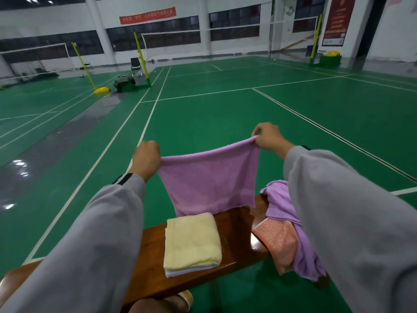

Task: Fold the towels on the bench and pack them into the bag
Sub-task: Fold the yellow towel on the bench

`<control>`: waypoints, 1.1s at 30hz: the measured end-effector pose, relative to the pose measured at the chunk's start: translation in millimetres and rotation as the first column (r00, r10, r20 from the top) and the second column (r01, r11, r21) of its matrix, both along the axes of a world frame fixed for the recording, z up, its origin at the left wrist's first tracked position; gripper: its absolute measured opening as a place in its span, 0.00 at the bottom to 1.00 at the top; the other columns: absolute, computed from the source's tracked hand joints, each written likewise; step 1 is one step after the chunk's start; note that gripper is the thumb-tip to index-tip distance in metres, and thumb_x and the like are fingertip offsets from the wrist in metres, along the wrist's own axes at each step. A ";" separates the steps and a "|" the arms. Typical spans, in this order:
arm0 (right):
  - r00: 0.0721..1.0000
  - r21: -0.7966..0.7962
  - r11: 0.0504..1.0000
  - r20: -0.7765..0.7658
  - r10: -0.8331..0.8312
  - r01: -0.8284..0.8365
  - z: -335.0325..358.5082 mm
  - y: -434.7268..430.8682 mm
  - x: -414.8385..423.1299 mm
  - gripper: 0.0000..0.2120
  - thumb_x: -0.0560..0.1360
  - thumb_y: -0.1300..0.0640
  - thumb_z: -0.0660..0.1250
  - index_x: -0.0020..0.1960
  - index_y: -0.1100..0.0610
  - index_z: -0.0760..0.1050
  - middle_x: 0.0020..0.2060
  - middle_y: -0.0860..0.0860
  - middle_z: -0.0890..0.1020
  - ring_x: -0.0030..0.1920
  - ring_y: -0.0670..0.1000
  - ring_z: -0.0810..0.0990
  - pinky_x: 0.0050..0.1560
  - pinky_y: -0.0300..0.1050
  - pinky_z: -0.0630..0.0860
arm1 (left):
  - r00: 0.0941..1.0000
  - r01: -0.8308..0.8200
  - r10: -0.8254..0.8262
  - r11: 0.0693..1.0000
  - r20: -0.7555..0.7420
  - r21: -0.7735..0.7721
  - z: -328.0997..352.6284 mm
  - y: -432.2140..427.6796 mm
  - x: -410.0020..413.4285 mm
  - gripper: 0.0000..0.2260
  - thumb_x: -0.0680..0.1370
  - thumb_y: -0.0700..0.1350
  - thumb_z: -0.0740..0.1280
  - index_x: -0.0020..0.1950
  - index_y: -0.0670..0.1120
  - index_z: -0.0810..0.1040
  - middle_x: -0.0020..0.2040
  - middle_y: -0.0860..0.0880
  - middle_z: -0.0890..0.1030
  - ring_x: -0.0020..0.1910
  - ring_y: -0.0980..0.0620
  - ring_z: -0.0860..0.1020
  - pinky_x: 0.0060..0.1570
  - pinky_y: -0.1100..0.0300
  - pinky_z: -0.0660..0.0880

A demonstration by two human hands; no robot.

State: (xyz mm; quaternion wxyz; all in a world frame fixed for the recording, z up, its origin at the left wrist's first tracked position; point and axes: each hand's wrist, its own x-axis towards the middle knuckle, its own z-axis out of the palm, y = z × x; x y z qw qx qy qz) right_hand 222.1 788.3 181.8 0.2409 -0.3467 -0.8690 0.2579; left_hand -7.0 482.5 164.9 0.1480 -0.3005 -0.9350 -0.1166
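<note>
You see a dim hall lit from overhead: ceiling lamps (pixel 33 1) at 11 o'clock throw white glare patches onto the glossy grey floor strip (pixel 45 154) at 9 o'clock, and the varnished bench (pixel 153 256) gleams at 4 o'clock. Shadows are soft and faint, and your purple towel (pixel 209 181) at the centre is fairly sharp while the far wall (pixel 56 19) looks smeary. The wide lens tilts the pillar (pixel 100 30) at 11 o'clock and stretches your sleeves (pixel 90 245) at 5 and 7 o'clock.
</note>
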 end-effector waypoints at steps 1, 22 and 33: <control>1.000 -0.013 1.000 -0.006 -0.002 0.002 -1.6 2.5 0.1 0.11 0.73 0.67 0.69 0.52 0.57 0.85 0.53 0.57 0.84 0.55 0.57 0.80 0.55 0.44 0.75 | 1.000 0.002 -0.002 1.000 -0.004 0.004 1.6 0.5 -0.2 0.09 0.76 0.31 0.63 0.37 0.39 0.79 0.37 0.40 0.80 0.36 0.41 0.79 0.41 0.46 0.81; 0.838 -0.555 0.830 -0.424 -0.342 0.058 5.4 20.2 -6.7 0.04 0.74 0.59 0.72 0.41 0.59 0.82 0.42 0.56 0.82 0.42 0.54 0.79 0.50 0.59 0.83 | 0.559 -0.299 -0.646 0.428 0.520 0.853 23.1 1.8 13.7 0.13 0.76 0.48 0.73 0.55 0.40 0.81 0.52 0.44 0.84 0.50 0.47 0.83 0.55 0.54 0.81; 0.838 -0.587 0.809 -0.430 -0.335 0.023 -7.8 17.3 -15.0 0.09 0.80 0.58 0.65 0.44 0.60 0.79 0.42 0.54 0.80 0.42 0.53 0.77 0.43 0.49 0.76 | 0.717 -0.322 -0.502 0.376 0.483 0.869 11.6 11.0 6.9 0.09 0.76 0.29 0.70 0.47 0.43 0.84 0.49 0.43 0.84 0.51 0.46 0.83 0.55 0.57 0.81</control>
